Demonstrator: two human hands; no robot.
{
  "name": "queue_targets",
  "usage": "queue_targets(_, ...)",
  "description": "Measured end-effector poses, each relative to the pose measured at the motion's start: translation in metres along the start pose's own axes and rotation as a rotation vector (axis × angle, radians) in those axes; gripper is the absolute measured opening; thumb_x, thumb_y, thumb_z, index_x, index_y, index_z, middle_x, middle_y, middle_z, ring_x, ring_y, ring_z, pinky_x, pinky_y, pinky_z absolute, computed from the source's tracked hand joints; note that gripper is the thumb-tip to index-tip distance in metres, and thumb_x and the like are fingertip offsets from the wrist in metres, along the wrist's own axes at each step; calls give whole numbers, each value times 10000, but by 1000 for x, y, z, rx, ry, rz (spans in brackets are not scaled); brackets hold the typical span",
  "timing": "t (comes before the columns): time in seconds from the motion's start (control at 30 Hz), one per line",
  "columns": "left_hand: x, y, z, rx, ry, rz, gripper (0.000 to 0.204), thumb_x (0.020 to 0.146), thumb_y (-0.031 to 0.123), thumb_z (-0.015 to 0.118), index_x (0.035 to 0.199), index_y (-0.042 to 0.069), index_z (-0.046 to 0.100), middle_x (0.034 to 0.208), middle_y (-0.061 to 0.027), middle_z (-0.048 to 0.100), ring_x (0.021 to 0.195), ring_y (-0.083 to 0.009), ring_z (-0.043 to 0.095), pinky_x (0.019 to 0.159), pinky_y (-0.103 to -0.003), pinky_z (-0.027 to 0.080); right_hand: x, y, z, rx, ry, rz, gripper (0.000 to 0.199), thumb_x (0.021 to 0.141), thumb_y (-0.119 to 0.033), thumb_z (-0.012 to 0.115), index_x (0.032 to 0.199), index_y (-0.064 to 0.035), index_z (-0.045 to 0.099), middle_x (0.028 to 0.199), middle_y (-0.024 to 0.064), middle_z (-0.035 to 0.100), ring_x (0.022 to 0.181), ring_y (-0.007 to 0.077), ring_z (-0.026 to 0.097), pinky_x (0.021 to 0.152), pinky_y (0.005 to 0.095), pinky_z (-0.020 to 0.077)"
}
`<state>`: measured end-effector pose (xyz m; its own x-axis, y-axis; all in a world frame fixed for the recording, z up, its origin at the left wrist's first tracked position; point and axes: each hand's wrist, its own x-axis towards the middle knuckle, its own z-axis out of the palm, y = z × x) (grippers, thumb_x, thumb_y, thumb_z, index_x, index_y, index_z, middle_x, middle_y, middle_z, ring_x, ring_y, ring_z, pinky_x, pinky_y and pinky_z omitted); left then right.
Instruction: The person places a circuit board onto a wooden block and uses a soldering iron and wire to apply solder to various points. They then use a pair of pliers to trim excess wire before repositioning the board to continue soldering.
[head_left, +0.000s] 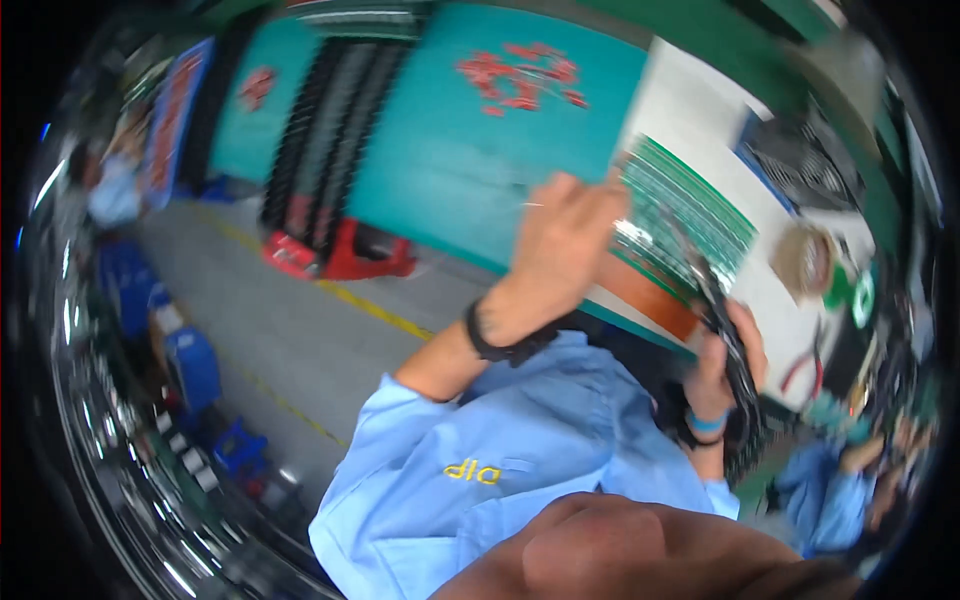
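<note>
My left hand (pixel 568 238) is over the left end of a green circuit board panel (pixel 735 215), its fingers curled and pressed together. What it pinches, if anything, is blurred. In my right hand (pixel 735 355) is a long dark hand tool (pixel 712 295) with a thin, shiny front end, slanting over the panel's right part. Motion blur hides the tool's exact kind. Along the panel's near side runs an orange-brown strip (pixel 655 300). Past my left hand, a loose heap of small red parts (pixel 520 78) lies on the teal work surface (pixel 450 150).
At left stands a black slotted rack (pixel 335 130) with a red end (pixel 350 250). Right of the panel are a brownish roll (pixel 803 258), a green spool (pixel 860 297), red-handled pliers (pixel 803 372) and a dark pile (pixel 800 160). Other people in blue work at far left and lower right.
</note>
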<state>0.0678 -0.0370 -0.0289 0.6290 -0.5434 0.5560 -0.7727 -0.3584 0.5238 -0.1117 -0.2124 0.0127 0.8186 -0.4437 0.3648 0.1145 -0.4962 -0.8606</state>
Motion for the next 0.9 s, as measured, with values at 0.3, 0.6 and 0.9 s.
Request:
queue_targets(0.3,-6,14,-10,5,75,-58,202,877,1,680,1065,74,677,1107,-30,738,901,-264,572,798,-395,468,-33,45,-67,-330,555,-145,451,1073,-235,562,1384,92,566,1069,181,691,855,203,611,782,350,508)
queue_targets(0.6,-5,7,-6,2,123,-46,181,872,8,721,1025,80,657,1009,-28,719,902,-270,565,784,-408,467,-27,51,-63,-141,544,40,424,1098,-196,527,1436,59,550,1120,125,674,875,167,560,805,319,475)
queue_targets(0.9,-7,12,-5,-43,152,-60,102,915,41,681,950,86,597,883,-44,617,893,-291,522,762,-425,425,-20,58,-52,-86,528,98,428,1084,-167,543,1439,73,531,1145,152,677,882,178,566,786,327,473)
